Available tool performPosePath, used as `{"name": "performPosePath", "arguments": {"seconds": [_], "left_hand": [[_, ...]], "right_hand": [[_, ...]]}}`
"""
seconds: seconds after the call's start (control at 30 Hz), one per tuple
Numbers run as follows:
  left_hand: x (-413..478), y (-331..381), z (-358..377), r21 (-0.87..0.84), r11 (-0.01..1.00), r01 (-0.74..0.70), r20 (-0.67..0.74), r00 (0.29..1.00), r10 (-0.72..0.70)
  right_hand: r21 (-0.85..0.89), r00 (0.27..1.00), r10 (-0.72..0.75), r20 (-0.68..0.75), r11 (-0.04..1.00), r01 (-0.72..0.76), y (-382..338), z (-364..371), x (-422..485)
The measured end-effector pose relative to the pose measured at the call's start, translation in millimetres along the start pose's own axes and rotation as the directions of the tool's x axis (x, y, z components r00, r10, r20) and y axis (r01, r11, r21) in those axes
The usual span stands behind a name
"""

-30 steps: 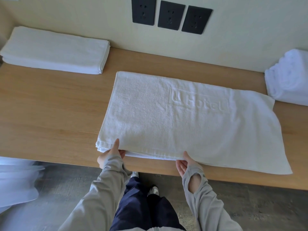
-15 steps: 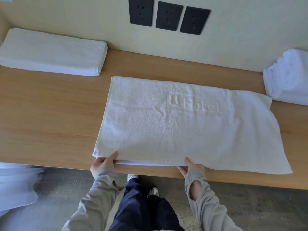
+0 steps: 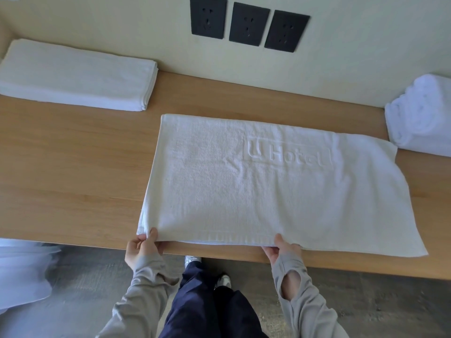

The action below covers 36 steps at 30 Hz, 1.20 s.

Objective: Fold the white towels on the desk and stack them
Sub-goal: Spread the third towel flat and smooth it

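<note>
Head view looks down on a white towel (image 3: 268, 186) embossed "U Hotel", lying flat and doubled over in the middle of the wooden bench (image 3: 73, 172), its near edge along the bench's front rim. Both hands grasp that near edge: the left hand (image 3: 141, 250) pinches the near-left corner, the right hand (image 3: 280, 250) holds the hem further right, thumb on top. A stack of folded towels (image 3: 75, 74) lies at the back left, rolled towels (image 3: 422, 113) at the back right, under three black wall sockets (image 3: 249, 24).
</note>
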<state>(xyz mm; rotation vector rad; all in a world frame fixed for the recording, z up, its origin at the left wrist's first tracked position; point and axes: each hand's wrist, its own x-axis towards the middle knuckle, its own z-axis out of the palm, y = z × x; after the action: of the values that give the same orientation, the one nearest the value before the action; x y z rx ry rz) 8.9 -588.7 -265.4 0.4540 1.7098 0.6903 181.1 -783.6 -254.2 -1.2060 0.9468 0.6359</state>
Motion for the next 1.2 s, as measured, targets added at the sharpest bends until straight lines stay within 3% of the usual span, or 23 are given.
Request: {"name": "performPosePath", "arguments": {"seconds": [0.1, 0.23, 0.37, 0.57, 0.67, 0.73, 0.8, 0.83, 0.9, 0.97, 1.03, 1.13, 1.2], "left_hand": [[3.0, -0.1, -0.8, -0.027, 1.0, 0.009, 0.012, 1.0, -0.008], [6.3, 4.1, 1.2, 0.234, 0.967, -0.105, -0.008, 0.994, 0.11], [-2.4, 9.7, 7.7, 0.337, 0.931, -0.14, -0.066, 0.983, 0.172], [2.2, 11.9, 1.3, 0.436, 0.87, -0.23, -0.011, 0.965, 0.26], [5.1, 11.4, -4.3, 0.55, 0.753, -0.362, 0.057, 0.915, 0.399], [7.1, 12.7, -5.4, 0.626, 0.573, -0.529, 0.149, 0.802, 0.578], [2.7, 12.0, 1.5, 0.654, 0.269, -0.707, 0.328, 0.586, 0.741], [-2.3, 11.6, 10.4, 0.632, 0.109, -0.768, 0.451, 0.478, 0.754], [-12.3, 9.4, 34.5, 0.558, -0.139, -0.818, 0.721, 0.395, 0.569], [-10.2, 3.8, 56.7, 0.471, -0.32, -0.822, 0.859, 0.345, 0.378], [4.3, 1.5, 66.3, 0.439, -0.407, -0.801, 0.891, 0.33, 0.312], [27.3, 11.6, 58.2, 0.403, -0.511, -0.759, 0.914, 0.301, 0.273], [37.3, 17.1, 49.8, 0.375, -0.523, -0.765, 0.925, 0.271, 0.266]], "right_hand": [[-0.044, 0.999, -0.016, 0.047, 0.999, 0.018, -0.2, -4.6, -0.6], [-0.168, 0.999, -0.035, 0.016, 0.985, 0.037, -4.1, 2.0, -3.4], [-0.235, 0.999, 0.013, -0.051, 0.972, -0.025, -4.3, 6.3, -4.1], [-0.186, 0.994, -0.041, -0.096, 0.982, 0.023, 1.4, 3.6, -2.2], [-0.41, 0.99, -0.105, -0.096, 0.91, 0.057, 3.8, -7.2, -6.4], [-0.678, 0.961, -0.25, -0.115, 0.727, 0.107, 3.0, -18.2, -11.4], [-0.887, 0.862, -0.506, 0.004, 0.396, 0.236, 3.2, -23.4, -17.3], [-0.898, 0.783, -0.604, 0.144, 0.252, 0.36, 3.7, -19.5, -22.6], [-0.765, 0.559, -0.682, 0.472, -0.002, 0.644, 7.1, -0.9, -29.2], [-0.579, 0.371, -0.543, 0.753, -0.279, 0.766, 15.9, 31.8, -27.3], [-0.373, 0.263, -0.28, 0.923, -0.489, 0.788, 27.1, 65.7, -19.9], [-0.032, 0.129, 0.087, 0.988, -0.698, 0.715, 35.9, 101.6, 1.5], [0.146, 0.088, 0.25, 0.964, -0.779, 0.61, 22.4, 113.1, 25.0]]}}
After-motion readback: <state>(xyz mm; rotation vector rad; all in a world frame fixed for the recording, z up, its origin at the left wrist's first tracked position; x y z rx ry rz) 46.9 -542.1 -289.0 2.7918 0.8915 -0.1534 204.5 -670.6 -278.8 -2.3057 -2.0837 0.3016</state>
